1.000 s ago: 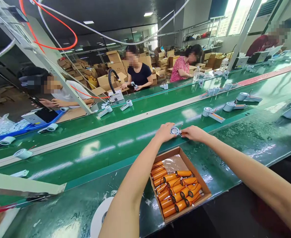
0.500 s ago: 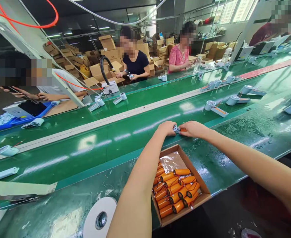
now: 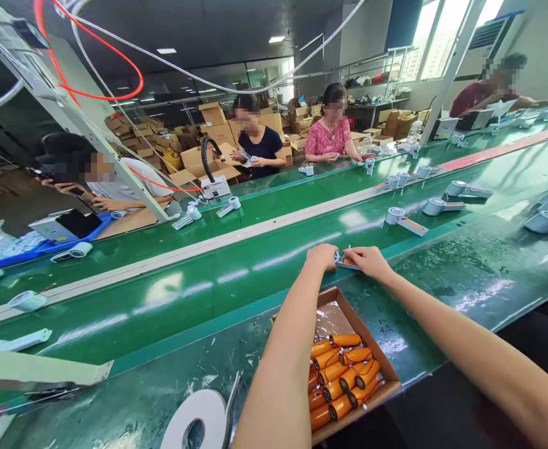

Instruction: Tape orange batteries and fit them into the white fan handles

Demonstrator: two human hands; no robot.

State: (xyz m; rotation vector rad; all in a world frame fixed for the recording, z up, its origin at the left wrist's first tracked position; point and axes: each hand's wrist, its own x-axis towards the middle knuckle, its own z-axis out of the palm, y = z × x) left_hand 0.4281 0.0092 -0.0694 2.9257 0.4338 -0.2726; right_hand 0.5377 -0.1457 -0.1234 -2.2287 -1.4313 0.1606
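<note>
- Green conveyor belt (image 3: 171, 299) fills most of the view, running left-right w/ a pale strip along its middle; near edge is a shiny green bench lip (image 3: 465, 274), wet-looking, lots of bare room right of the hands.
- Cardboard box (image 3: 362, 327) sits on the bench lip just below the hands, open top, front corner hanging at the bench edge; left wall partly hidden by the left forearm.
- Orange cylindrical cells (image 3: 343, 371) w/ red wires lie packed in the near half of the box; far half shows bare foil liner. No readable print on them.
- White tape roll (image 3: 194, 418) lies flat at the bottom edge, left of the forearm, metal tool just beside it.
- White round-headed units (image 3: 398, 218) w/ flat handles lie spaced along the belt, more to the right and on the far side; others lie near the co-workers seated across the line.
- Left hand (image 3: 323, 257) and right hand (image 3: 371, 262) meet on the belt's near edge, fingers curled in, pinching one small white unit (image 3: 343, 260) between them; an orange part shows at its middle. Unit rests low on the belt, just beyond the box's far corner.
- No brand or label legible anywhere; too small/blurred.
</note>
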